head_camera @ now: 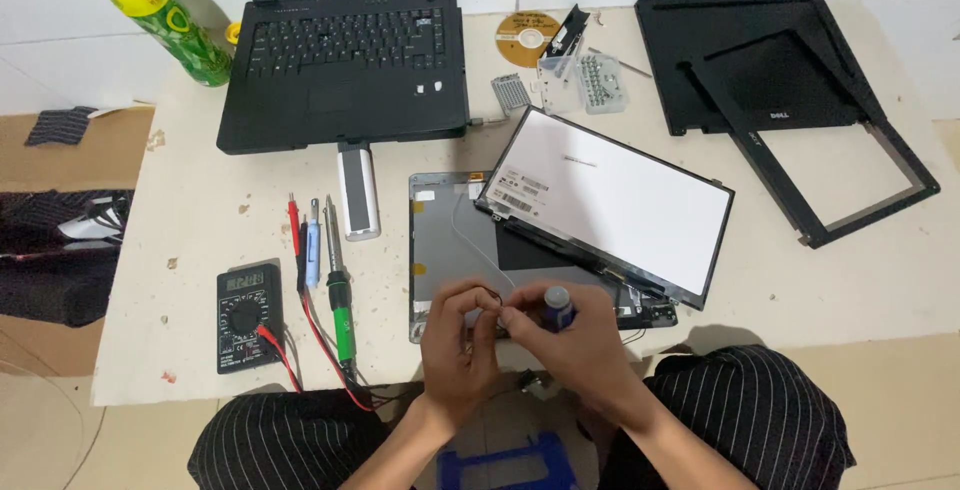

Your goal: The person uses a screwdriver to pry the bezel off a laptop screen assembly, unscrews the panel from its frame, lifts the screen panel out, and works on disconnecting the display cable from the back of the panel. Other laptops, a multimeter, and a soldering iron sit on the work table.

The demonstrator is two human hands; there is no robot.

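Both my hands meet at the near edge of the white table (200, 220), over the lower edge of a grey laptop lid (450, 240). My right hand (570, 345) grips a small screwdriver (557, 307) with a blue and grey handle, held upright. My left hand (455, 335) pinches something small at the lid's corner, next to thin dark wires; what it pinches is too small to tell. A detached screen panel (620, 200) lies tilted across the lid, white back up.
A black laptop base (345, 65) sits at the back, with a green bottle (165, 15) to its left. Black bezel frames (790, 100) lie at the right. A multimeter (248, 318), soldering iron (340, 285), screwdrivers, a disc (525, 38) and a screw box (600, 82) lie around.
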